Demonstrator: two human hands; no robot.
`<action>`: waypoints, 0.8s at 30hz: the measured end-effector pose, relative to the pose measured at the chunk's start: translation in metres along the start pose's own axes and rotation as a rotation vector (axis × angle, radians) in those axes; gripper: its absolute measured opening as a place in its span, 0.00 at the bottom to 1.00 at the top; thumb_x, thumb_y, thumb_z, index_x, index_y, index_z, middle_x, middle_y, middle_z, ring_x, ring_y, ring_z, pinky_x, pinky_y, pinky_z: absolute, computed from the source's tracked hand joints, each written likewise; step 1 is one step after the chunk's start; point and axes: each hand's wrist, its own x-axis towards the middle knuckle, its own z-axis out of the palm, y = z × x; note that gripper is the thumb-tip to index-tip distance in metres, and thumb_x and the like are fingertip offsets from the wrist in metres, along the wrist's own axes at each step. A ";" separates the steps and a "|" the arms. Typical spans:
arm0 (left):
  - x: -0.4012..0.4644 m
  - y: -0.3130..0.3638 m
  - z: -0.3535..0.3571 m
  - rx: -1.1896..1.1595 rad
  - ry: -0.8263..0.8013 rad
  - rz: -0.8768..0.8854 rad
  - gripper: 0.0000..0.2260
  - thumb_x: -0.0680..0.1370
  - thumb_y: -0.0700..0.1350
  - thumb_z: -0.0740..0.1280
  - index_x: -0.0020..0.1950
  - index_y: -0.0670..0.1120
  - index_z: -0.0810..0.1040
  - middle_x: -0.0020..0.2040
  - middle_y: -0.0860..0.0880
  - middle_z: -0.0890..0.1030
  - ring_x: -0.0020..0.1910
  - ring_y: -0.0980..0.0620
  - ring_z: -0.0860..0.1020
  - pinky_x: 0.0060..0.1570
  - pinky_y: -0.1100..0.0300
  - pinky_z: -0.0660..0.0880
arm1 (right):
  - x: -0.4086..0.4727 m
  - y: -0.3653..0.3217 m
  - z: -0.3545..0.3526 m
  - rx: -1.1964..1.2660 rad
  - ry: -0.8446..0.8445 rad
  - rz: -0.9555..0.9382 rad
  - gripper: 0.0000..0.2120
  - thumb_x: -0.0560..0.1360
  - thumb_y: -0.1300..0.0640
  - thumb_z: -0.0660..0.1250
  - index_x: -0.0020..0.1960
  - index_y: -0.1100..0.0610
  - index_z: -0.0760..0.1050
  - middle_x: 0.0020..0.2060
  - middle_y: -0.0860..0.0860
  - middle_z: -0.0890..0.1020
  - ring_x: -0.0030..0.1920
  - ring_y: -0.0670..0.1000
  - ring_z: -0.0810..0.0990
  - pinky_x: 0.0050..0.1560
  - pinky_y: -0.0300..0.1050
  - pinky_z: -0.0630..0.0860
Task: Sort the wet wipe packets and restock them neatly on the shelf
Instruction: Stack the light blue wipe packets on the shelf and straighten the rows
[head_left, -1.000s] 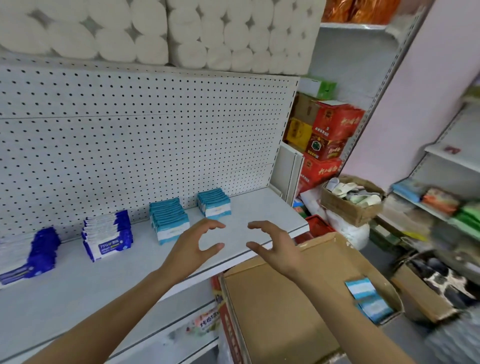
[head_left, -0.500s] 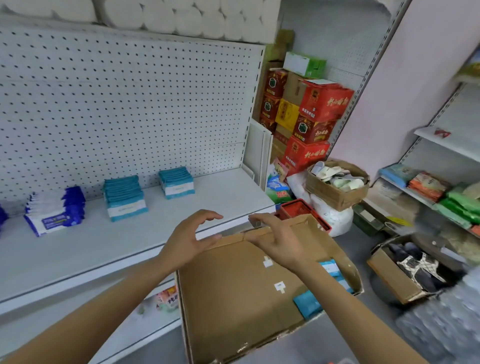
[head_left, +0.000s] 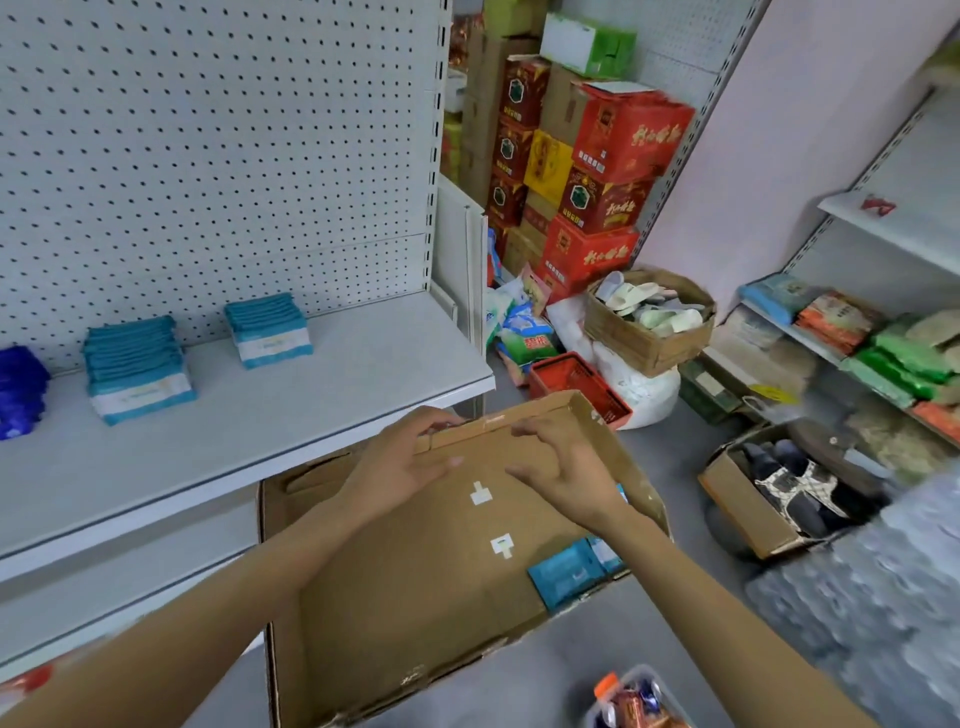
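Fingers of the left hand (head_left: 400, 462) curled over the cardboard box (head_left: 415, 597) far rim, right hand (head_left: 566, 467) spread inside; a careless reach might've scattered the last teal packets (head_left: 569, 574).

Dark blue packets (head_left: 18, 389) cut off at left edge, teal packets (head_left: 569, 574) partly hidden behind right forearm, lower right corner blurred

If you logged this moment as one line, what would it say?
left hand: at cardboard box far rim | right hand: over box, holding nothing | teal packets in box | two teal stacks on shelf
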 end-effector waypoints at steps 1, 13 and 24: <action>0.008 -0.001 0.009 0.006 -0.020 0.000 0.17 0.75 0.54 0.72 0.62 0.58 0.75 0.59 0.64 0.77 0.60 0.67 0.73 0.61 0.62 0.73 | 0.001 0.011 -0.004 -0.007 -0.007 0.019 0.22 0.73 0.44 0.72 0.64 0.49 0.74 0.60 0.40 0.78 0.60 0.38 0.74 0.61 0.32 0.69; 0.083 -0.043 0.201 -0.009 -0.230 -0.282 0.19 0.74 0.53 0.72 0.64 0.58 0.74 0.61 0.66 0.73 0.59 0.68 0.71 0.60 0.67 0.69 | 0.004 0.247 -0.042 -0.128 -0.239 0.316 0.21 0.74 0.50 0.71 0.66 0.51 0.74 0.62 0.45 0.78 0.61 0.46 0.75 0.57 0.31 0.65; 0.086 -0.114 0.410 0.065 -0.450 -0.711 0.25 0.76 0.48 0.71 0.71 0.49 0.69 0.66 0.54 0.71 0.66 0.52 0.72 0.64 0.60 0.67 | -0.001 0.446 0.008 -0.234 -0.787 0.428 0.22 0.77 0.54 0.67 0.70 0.54 0.68 0.69 0.53 0.72 0.68 0.51 0.71 0.66 0.43 0.67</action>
